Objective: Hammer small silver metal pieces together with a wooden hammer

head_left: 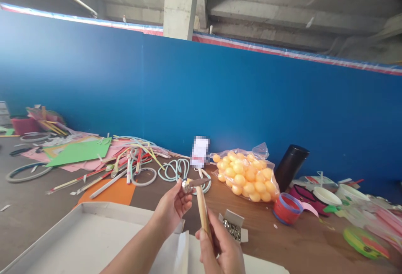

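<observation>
My left hand (pixel 172 207) is closed in a pinch on a small shiny metal piece (pixel 186 185) at the top of a wooden stick (pixel 202 209). My right hand (pixel 220 246) is wrapped round the lower part of that stick, which stands nearly upright and tilts slightly left. A thin dark blade-like strip (pixel 199 182) juts right from the stick's top. Both hands are above the near edge of the brown table, over a white tray (pixel 78 232). A small open box of silver pins (pixel 232 227) lies just right of my right hand.
A clear bag of orange balls (pixel 245 175) sits behind the hands. A black cylinder (pixel 291 166), a red tape roll (pixel 286 208) and white bowls (pixel 326 195) lie to the right. Coloured paper sheets (pixel 78 151), straws, sticks and hoops cover the left. A blue wall (pixel 220 98) backs the table.
</observation>
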Demonstrator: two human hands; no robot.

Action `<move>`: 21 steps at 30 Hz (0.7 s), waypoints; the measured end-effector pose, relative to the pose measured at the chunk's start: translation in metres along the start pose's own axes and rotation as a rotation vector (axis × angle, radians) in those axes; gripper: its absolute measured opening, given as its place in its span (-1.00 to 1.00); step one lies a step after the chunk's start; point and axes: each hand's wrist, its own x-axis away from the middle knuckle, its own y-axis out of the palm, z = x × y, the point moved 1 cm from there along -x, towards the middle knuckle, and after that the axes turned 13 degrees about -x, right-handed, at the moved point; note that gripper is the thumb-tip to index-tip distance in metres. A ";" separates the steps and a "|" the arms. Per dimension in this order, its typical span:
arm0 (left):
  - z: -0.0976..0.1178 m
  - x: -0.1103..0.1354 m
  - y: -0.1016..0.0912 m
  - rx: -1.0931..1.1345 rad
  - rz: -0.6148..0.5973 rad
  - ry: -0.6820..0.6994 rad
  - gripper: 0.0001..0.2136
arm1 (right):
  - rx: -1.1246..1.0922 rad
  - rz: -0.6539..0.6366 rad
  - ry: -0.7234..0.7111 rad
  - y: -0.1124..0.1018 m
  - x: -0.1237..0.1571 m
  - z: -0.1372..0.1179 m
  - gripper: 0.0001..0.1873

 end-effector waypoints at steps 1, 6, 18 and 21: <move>0.000 0.000 0.000 -0.003 0.013 -0.002 -0.81 | 0.016 -0.014 -0.005 0.000 0.000 0.000 -0.54; 0.001 0.001 0.001 -0.003 0.038 0.009 -0.83 | 0.065 -0.040 0.011 -0.001 0.000 0.002 -0.52; 0.001 0.001 0.003 -0.003 0.077 0.032 -0.88 | 0.075 -0.044 0.049 -0.002 -0.003 -0.001 -0.50; 0.000 0.000 0.002 -0.006 0.080 0.030 -0.88 | 0.039 -0.057 0.048 -0.001 -0.003 -0.001 -0.54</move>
